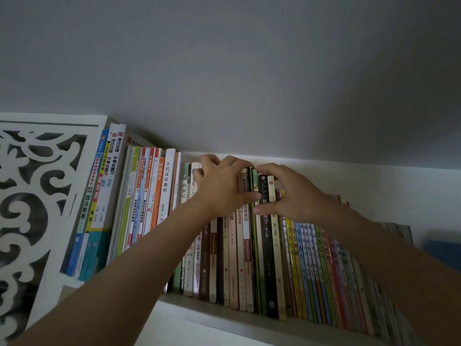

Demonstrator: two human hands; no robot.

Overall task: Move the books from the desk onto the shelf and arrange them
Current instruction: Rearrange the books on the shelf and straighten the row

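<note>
Grip: both hands meet at the top of the row. The left hand [222, 188] has its fingers curled over the upper edges of the books and its thumb laid across the spines; the right hand [287, 193] pinches the head of a black-spined book [268, 245], fingers on top, thumb on the spine below.
Thin green book [255, 245]: stands upright just left of the right thumb, between the two hands, squeezed among its neighbours.
Key relation: the spines' long axis runs straight down from the grip to the shelf board [224, 312]; any seating push goes back toward the wall [249, 71], away from the person. Both hands are equally near.
Row of books [159, 196]: packed upright to either side of the grip, taller ones far left.
Surfaces: glossy paper spines, flat and narrow; thin, brightly coloured booklets [321, 270] lean away to the right.
Carved white side panel [32, 196]: far left of the grip, pierced scrollwork.
Desk: not in view.
Judgement: arranging stage, squaring a book into line.
</note>
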